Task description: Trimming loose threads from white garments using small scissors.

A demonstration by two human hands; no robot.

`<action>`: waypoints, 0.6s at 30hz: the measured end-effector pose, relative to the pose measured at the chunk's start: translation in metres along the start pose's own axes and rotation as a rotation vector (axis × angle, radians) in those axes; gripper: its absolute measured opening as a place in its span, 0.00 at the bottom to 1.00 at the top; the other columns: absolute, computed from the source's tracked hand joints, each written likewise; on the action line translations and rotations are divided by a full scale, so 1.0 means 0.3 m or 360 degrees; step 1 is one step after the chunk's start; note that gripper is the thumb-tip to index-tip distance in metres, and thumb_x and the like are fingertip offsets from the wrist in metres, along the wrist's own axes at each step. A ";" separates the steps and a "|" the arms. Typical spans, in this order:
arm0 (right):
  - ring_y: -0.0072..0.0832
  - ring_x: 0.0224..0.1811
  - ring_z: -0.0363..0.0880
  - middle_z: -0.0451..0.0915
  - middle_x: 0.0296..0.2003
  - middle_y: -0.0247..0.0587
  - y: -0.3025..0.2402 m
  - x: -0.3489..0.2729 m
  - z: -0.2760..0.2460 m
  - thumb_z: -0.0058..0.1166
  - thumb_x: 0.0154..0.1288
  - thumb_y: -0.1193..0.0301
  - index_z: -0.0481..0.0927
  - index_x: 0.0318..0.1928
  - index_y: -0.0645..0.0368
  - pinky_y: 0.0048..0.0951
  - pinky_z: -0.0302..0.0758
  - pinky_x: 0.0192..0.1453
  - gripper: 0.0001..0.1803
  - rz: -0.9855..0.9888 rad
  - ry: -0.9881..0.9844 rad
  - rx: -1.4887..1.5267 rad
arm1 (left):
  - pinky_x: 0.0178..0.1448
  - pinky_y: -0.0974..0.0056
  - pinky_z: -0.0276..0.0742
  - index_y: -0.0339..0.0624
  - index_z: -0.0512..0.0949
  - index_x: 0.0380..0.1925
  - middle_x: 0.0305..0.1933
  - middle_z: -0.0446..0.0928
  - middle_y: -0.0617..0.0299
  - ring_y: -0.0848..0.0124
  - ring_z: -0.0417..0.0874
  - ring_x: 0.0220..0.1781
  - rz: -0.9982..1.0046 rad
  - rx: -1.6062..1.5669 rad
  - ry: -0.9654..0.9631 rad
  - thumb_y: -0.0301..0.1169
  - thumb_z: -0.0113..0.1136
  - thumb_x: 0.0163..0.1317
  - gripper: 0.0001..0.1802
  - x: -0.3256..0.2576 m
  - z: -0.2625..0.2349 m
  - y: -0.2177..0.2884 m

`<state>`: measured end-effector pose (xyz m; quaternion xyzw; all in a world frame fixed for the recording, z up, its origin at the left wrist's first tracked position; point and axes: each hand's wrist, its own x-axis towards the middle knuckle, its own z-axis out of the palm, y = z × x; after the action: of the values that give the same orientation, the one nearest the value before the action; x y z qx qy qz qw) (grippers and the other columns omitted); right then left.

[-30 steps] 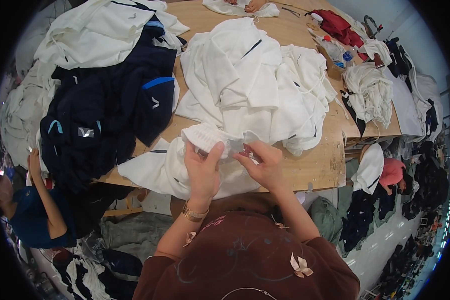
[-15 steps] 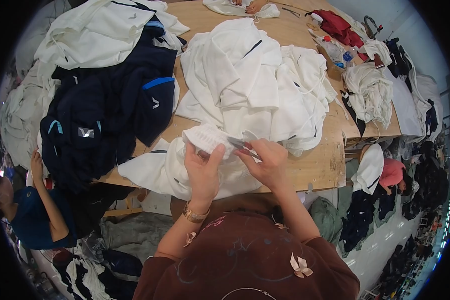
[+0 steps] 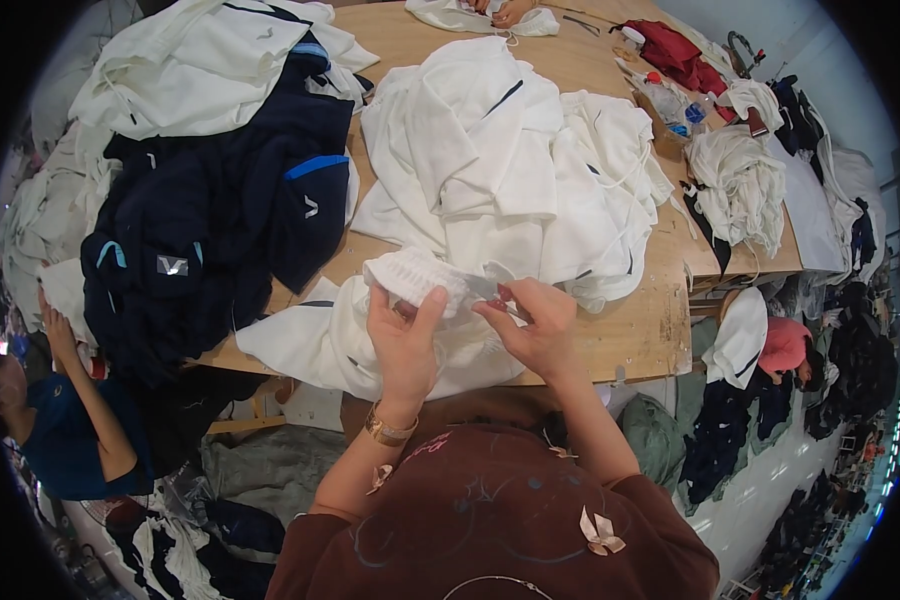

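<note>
My left hand (image 3: 404,340) is closed on the gathered elastic waistband (image 3: 415,272) of a white garment (image 3: 315,335), which spreads along the near table edge. Close beside it, my right hand (image 3: 536,325) grips small metal thread snips (image 3: 482,286). Their blades lie against the white cloth and are partly hidden by it and by my fingers. Just beyond my hands rises a heap of white garments (image 3: 460,140), some with dark trim and drawstrings.
Navy garments (image 3: 230,200) with blue trim are piled on the left, with white ones (image 3: 190,75) on top. A co-worker (image 3: 80,430) sits at the left. Another person's hands (image 3: 510,12) work at the far edge. A white bundle (image 3: 738,185) and bottle (image 3: 695,112) are at right.
The snips have shifted and turned slightly, so less of their blades shows. My left hand keeps its hold on the waistband. The co-worker's hand at the left has moved onto white cloth.
</note>
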<state>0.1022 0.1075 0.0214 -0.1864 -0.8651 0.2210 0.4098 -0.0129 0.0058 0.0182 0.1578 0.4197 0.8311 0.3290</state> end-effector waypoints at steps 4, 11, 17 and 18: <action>0.21 0.16 0.68 0.72 0.18 0.34 -0.036 -0.003 0.014 0.65 0.51 0.71 0.75 0.31 0.63 0.21 0.63 0.21 0.12 0.0511 0.0049 0.0421 | 0.50 0.72 0.71 0.36 0.63 0.53 0.48 0.72 0.61 0.77 0.75 0.46 -0.0020 -0.0002 0.0036 0.17 0.57 0.56 0.24 0.000 0.008 0.004; 0.11 0.24 0.70 0.77 0.26 0.30 -0.059 -0.012 0.041 0.57 0.54 0.79 0.77 0.41 0.64 0.14 0.66 0.26 0.12 0.0607 -0.0011 0.0542 | 0.49 0.71 0.73 0.35 0.62 0.52 0.48 0.72 0.59 0.76 0.75 0.46 0.0112 0.0292 0.0015 0.17 0.58 0.56 0.24 -0.022 0.031 -0.003; 0.26 0.24 0.80 0.80 0.25 0.42 -0.064 0.000 0.039 0.58 0.48 0.80 0.78 0.41 0.62 0.22 0.74 0.28 0.16 0.0168 0.0008 0.0113 | 0.51 0.69 0.73 0.33 0.61 0.53 0.49 0.71 0.57 0.71 0.76 0.48 0.0280 0.0527 -0.0028 0.16 0.58 0.52 0.28 -0.054 0.028 -0.026; 0.30 0.25 0.80 0.80 0.26 0.44 -0.063 0.001 0.036 0.58 0.48 0.80 0.78 0.41 0.62 0.23 0.75 0.29 0.15 0.0081 -0.0021 -0.0003 | 0.51 0.68 0.73 0.33 0.61 0.54 0.49 0.71 0.56 0.71 0.76 0.49 0.0307 0.0613 -0.0050 0.16 0.58 0.52 0.29 -0.055 0.027 -0.024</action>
<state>0.0908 0.0894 0.0257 -0.2074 -0.8630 0.2317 0.3981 0.0066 0.0024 0.0176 0.2700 0.5487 0.7606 0.2182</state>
